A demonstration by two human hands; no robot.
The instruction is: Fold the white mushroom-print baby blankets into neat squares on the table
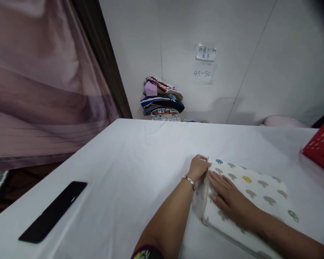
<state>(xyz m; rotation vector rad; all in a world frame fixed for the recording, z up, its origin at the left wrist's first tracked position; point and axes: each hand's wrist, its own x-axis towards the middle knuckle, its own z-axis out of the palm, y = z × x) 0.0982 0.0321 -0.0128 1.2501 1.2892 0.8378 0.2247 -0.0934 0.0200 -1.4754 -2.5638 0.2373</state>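
Observation:
A folded white cloth (pixel 259 201), printed with grey, yellow, green and blue mushrooms, lies in several layers on the right side of the white-covered table (pixel 118 172). At its far left corner, my left hand (pixel 199 167) grips the edge, its fingers partly hidden behind the fabric. A silver bracelet (pixel 189 181) circles that wrist. My right hand (pixel 229 198) rests flat on top of the cloth near the left edge, fingers stretched out.
A black flat slab (pixel 54 212) lies at the table's left. Folded fabrics (pixel 163 99) are stacked beyond the far edge, below paper notes (pixel 205 63) on the wall. A red basket (pixel 322 144) stands at right; a pink curtain (pixel 43 82) hangs at left.

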